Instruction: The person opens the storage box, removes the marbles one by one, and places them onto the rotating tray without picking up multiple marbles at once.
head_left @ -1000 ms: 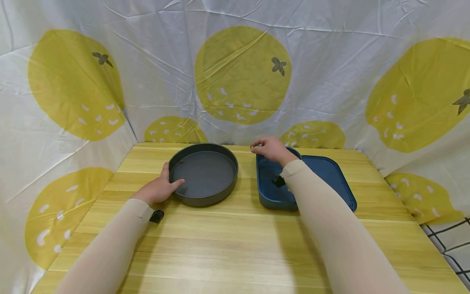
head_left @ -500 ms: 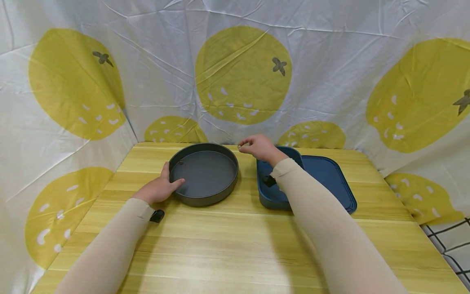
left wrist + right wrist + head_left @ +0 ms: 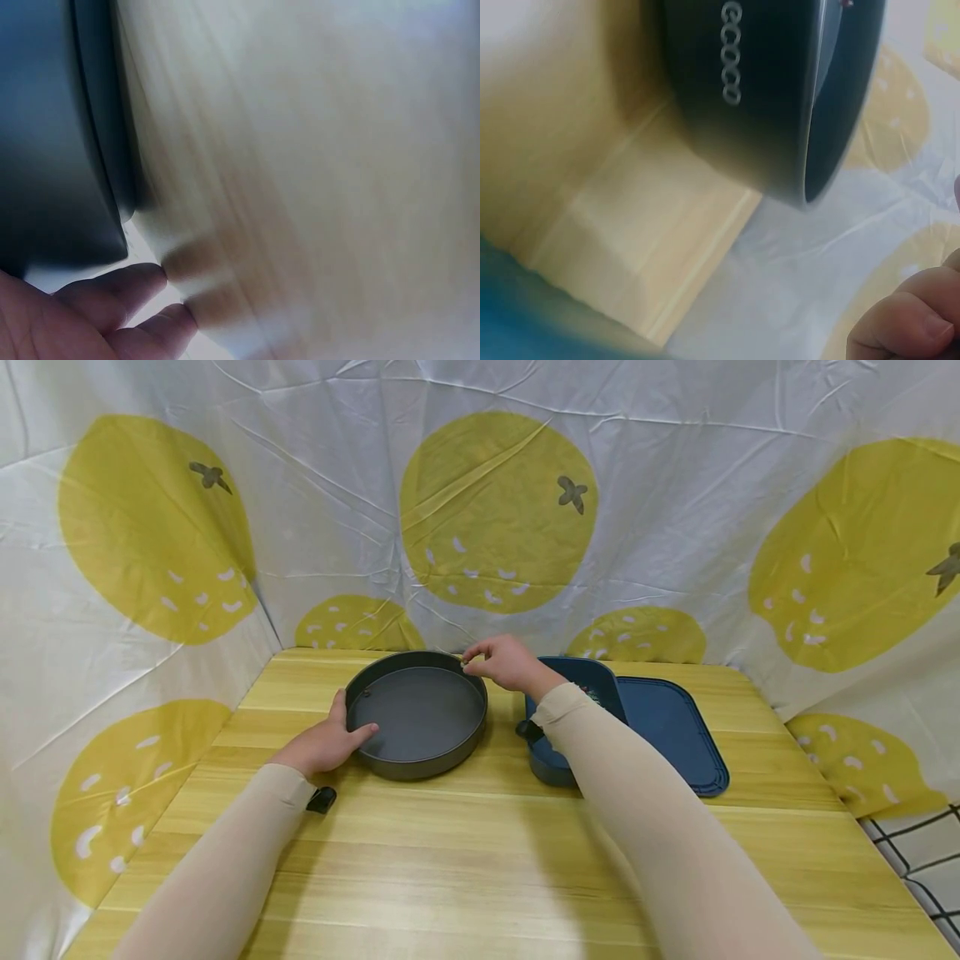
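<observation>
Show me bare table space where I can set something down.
Widest stretch: the table in front of the round pan, between left sleeve and right sleeve. Another lies between the flat blue piece and the table's right edge. Crowded: the blue box, which the right sleeve crosses; only a narrow strip separates box from pan.

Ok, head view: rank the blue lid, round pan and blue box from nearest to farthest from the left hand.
1. Round pan: nearest; the left hand touches its left side.
2. Blue box: right of the pan, apart from it.
3. Blue lid: farthest right, past the box.
</observation>
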`<state>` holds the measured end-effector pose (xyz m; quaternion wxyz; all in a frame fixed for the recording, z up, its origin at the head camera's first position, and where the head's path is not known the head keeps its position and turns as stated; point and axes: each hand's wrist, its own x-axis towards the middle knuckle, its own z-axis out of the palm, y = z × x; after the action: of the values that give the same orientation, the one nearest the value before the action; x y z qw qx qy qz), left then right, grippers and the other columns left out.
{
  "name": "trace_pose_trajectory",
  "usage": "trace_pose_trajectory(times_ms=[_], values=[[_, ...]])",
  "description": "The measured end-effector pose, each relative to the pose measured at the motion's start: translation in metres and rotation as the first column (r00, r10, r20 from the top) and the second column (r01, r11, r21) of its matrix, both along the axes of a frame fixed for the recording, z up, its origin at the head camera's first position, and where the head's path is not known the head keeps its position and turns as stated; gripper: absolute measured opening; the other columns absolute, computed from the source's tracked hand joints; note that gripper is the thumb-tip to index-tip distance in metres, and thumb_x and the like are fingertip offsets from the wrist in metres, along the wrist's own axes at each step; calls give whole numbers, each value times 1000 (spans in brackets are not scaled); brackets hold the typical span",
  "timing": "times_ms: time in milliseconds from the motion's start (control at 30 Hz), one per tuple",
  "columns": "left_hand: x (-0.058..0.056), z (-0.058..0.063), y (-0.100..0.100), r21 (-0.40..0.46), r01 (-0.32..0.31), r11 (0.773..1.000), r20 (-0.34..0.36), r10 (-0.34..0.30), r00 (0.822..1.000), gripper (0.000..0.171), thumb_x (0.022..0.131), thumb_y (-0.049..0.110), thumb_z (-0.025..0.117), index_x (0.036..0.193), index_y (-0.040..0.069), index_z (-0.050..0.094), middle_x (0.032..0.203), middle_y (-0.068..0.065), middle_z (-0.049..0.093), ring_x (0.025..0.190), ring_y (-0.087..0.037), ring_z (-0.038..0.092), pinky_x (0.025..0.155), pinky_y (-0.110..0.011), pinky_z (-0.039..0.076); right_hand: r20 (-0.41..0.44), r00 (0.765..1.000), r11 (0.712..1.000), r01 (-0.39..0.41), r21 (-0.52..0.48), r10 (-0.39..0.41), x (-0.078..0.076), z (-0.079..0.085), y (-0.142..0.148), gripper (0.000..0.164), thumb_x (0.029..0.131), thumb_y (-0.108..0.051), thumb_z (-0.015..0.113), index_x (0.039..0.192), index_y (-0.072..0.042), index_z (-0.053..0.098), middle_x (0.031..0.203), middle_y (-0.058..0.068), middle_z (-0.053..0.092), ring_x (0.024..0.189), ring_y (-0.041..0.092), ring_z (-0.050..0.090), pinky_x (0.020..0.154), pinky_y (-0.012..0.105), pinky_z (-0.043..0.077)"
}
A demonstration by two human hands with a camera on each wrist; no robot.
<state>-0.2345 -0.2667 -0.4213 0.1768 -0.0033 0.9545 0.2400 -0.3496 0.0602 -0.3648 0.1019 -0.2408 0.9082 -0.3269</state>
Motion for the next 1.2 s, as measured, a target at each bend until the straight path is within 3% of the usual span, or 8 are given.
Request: trace_pose_trajectory(times_ms=[100,200,467,800,1200], values=[[0,0,0,2,0,1000,0,0,1000,111,106,68,41,162,1,-27,168,-36,19,142,-52,50,115,-64,42,-7,999,999,-33,0,33,1,-1,-6,31,104,-30,69,130,-16,76,130,11,70,64,17,45,66,34,41],[0,0,1,5,1,1000,-2,-1,1000,111,106,68,41,163,1,-26,169,-36,17,144,-52,48,116,-64,41,-7,998,998,-61,-3,61,3,-1,-13,30,104,-28,69,130,-15,76,136,8,71,88,20,59,76,34,48],[-1,0,0,5,-1,1000,3,1,1000,111,106,68,41,162,1,-27,169,-36,18,143,-52,49,116,-64,40,-9,994,994,-105,20,105,9,0,-31,31,104,-30,69,132,-17,76,131,1,74,117,21,68,95,38,57],[-3,-1,-1,-6,-2,1000,12,2,1000,113,105,71,40,162,0,-28,168,-37,19,143,-51,49,115,-64,41,-28,990,989,-139,56,141,19,1,-50,29,103,-28,70,129,-18,77,129,0,75,116,20,69,98,39,56],[-3,-1,-2,9,-11,1000,18,10,1000,112,105,69,41,162,0,-28,169,-36,15,147,-51,44,120,-64,37,-12,988,987,-152,58,153,20,-2,-61,29,102,-30,72,129,-20,77,130,-2,74,108,16,69,91,34,57]])
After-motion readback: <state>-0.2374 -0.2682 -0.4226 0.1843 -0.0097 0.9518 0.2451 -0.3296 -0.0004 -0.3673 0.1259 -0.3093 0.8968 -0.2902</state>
